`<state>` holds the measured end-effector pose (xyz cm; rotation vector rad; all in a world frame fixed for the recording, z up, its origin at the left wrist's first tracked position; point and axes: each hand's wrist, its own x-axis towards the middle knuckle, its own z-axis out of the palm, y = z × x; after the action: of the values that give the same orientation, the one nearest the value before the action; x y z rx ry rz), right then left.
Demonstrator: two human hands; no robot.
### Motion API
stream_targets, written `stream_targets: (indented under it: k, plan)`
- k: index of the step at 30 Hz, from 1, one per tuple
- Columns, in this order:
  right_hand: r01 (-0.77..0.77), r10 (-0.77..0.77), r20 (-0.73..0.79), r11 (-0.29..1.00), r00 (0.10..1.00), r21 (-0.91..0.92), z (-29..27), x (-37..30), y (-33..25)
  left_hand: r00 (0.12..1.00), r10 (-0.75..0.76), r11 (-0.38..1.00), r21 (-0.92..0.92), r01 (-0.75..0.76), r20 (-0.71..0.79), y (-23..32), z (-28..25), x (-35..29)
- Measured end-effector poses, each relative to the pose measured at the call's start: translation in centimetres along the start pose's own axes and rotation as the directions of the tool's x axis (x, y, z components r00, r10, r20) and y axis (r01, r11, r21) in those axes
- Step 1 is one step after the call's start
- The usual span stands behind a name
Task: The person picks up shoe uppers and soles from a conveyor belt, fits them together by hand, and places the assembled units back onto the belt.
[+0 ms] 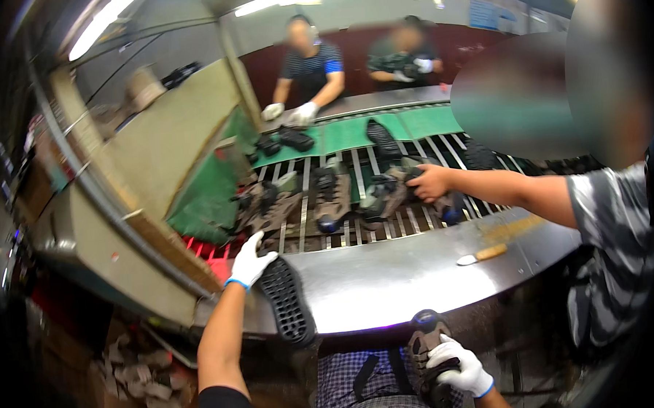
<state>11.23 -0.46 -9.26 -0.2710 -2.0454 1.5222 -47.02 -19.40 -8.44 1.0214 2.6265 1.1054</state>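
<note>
My left hand [251, 261], in a white glove with a blue cuff, grips the upper end of a black shoe sole [287, 302]. The sole's open grid faces up, and its lower end juts past the front edge of the metal ledge [374, 278]. In my right hand [462, 367], also gloved in white, is a brown shoe upper [423, 343] with a dark toe, held above my lap. The fingers are closed around its opening, and part of the shoe is hidden under them.
A slatted conveyor [292, 238] carries several brown shoes [332, 196] and black soles [382, 137]. From the right, a co-worker's bare hand [432, 183] touches a shoe there. A wooden-handled knife [482, 255] lies on the ledge. Two people stand across the line. A cream panel [171, 145] borders the left.
</note>
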Motion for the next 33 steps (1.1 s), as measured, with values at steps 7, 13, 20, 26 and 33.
stream_targets:
  k: [7,13,20,26,33]
  plan:
    - [-0.591,0.669,-0.128,0.718,0.732,0.369,-1.7,-4.2,7.1,0.752,0.253,0.967,-0.186,-0.175,0.609,16.0,0.4,-2.6]
    - [-0.58,0.695,0.434,-0.03,0.574,0.814,1.2,-2.4,5.9,0.631,0.614,0.691,-0.709,-0.14,0.473,22.2,-0.5,-7.8]
    - [-0.558,0.683,0.325,0.146,0.654,0.817,1.8,-2.7,3.2,0.483,0.616,0.651,-0.748,0.132,0.622,25.9,11.2,-6.9]
    - [-0.456,0.733,0.18,0.195,0.656,0.868,4.2,-5.7,3.7,0.341,0.657,0.53,-0.734,0.424,0.672,24.3,20.7,-10.5]
    - [-0.499,0.772,0.211,0.153,0.599,0.853,4.2,-4.5,1.8,0.291,0.618,0.578,-0.673,0.461,0.73,25.2,19.7,-10.6]
